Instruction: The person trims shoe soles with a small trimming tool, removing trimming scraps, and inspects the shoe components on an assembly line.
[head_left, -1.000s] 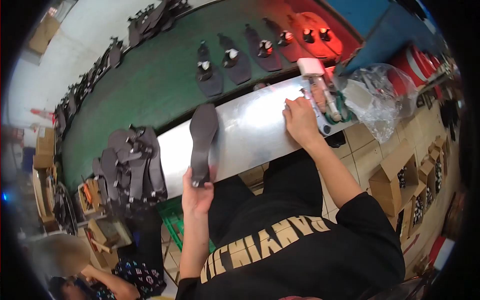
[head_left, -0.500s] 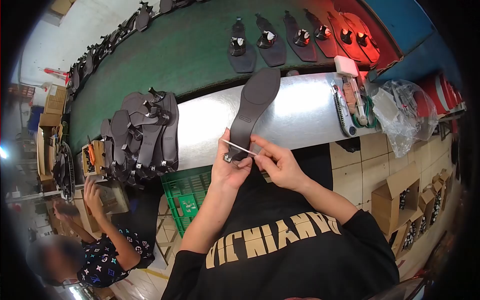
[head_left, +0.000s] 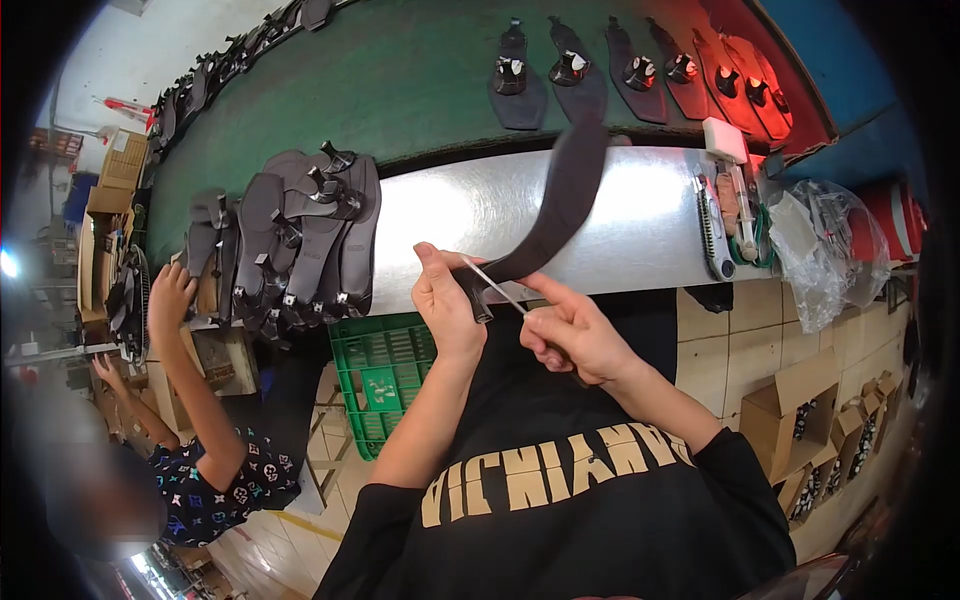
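Observation:
My left hand (head_left: 448,308) is wrapped round the heel end of a dark sandal (head_left: 560,205). The sandal is tilted up over the metal counter, its toe end pointing away and slightly smeared by motion. My right hand (head_left: 578,335) pinches a thin pale rod (head_left: 498,287) that slants across the heel end toward my left thumb. The right index finger lies along the sandal's near edge. To the left, a pile of dark sandals (head_left: 305,230) with small heels is heaped on the counter.
A green conveyor belt (head_left: 420,80) behind the steel counter (head_left: 440,205) carries a row of sandals (head_left: 575,75), some under red light. A utility knife (head_left: 715,235) and plastic bag (head_left: 830,240) lie right. A green crate (head_left: 375,385) stands below. A co-worker's hand (head_left: 172,295) reaches toward sandals.
The sandal has turned from showing its flat sole to a more edge-on tilt, toe swung right. The rod stays in my right hand. The co-worker's hand has risen toward the pile.

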